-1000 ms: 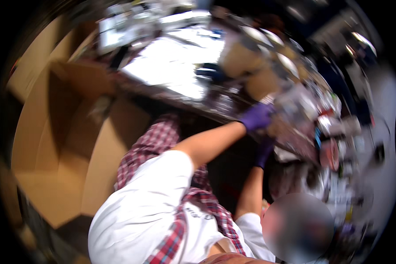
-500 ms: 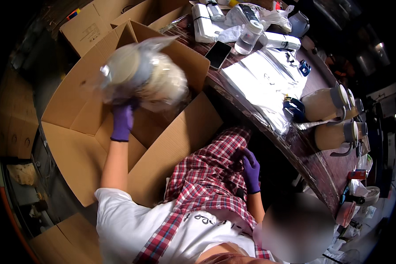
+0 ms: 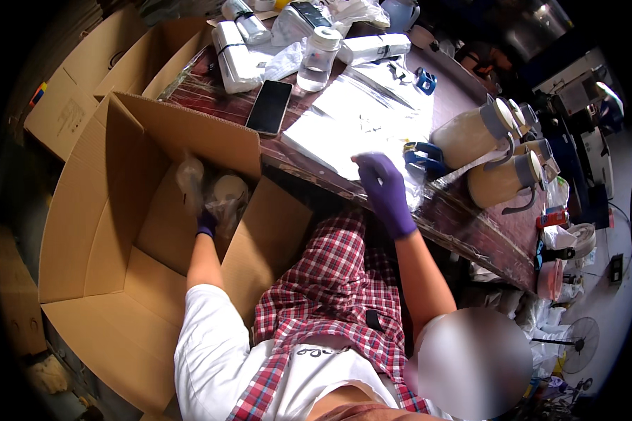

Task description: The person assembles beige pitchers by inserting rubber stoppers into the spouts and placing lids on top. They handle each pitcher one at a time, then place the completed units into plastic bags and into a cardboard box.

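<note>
Purple gloves cover both hands, and the left hand [image 3: 207,223] reaches down inside the cardboard box [image 3: 182,121], at the near end of a pale bundle [image 3: 230,191] in clear plastic. The bundle lies just beyond the fingers, its two rounded ends showing ahead of the wrist, one to the left and blurred, one to the right by the box's inner side; whether they belong to one piece or two, I cannot tell. Shadow and plastic hide the left grip, so I cannot tell if it is closed on the bundle or loose. The right hand [image 3: 380,184] is up at the near edge of the counter [image 3: 463,235], beside the white sheets [image 3: 372,116], fingers bent, with nothing seen in them; whether their tips meet, I cannot tell. Half a second ago the bundle was high over the box, borne on the left hand and blurred; now it is well down between the walls. The right hand was then low, by the apron [image 3: 323,263], and has since come up to the counter. Cream jugs [image 3: 470,132], the phone [image 3: 269,107] and the bottle [image 3: 319,62] keep their places on the counter, though the view has turned.
</note>
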The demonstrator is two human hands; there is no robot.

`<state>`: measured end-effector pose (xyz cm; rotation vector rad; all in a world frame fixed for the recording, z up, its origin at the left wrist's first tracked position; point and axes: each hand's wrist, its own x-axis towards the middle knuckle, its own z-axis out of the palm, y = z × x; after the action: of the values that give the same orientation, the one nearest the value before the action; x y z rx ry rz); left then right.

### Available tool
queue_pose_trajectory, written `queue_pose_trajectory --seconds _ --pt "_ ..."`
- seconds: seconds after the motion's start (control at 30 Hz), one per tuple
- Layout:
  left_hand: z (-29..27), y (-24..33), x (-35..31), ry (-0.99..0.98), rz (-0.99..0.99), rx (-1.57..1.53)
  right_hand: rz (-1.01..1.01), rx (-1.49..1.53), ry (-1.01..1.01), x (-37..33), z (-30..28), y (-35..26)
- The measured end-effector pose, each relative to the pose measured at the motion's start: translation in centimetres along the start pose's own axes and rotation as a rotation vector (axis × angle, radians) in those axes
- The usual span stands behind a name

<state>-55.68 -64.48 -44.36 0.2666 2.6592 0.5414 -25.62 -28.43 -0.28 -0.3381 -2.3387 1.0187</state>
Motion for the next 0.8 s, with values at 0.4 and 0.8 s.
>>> queue_pose_trajectory --seconds 0.4,0.8 --pt "-17.6 13.5 -21.3 0.075 0.449 -1.023 0.366 -0.052 -0.261 3.7 1.0 10.4" --pt "-13.7 42.5 -23.0 -0.362 0.38 -1.03 -0.066 -0.29 0.201 -6.0 -2.7 7.5"
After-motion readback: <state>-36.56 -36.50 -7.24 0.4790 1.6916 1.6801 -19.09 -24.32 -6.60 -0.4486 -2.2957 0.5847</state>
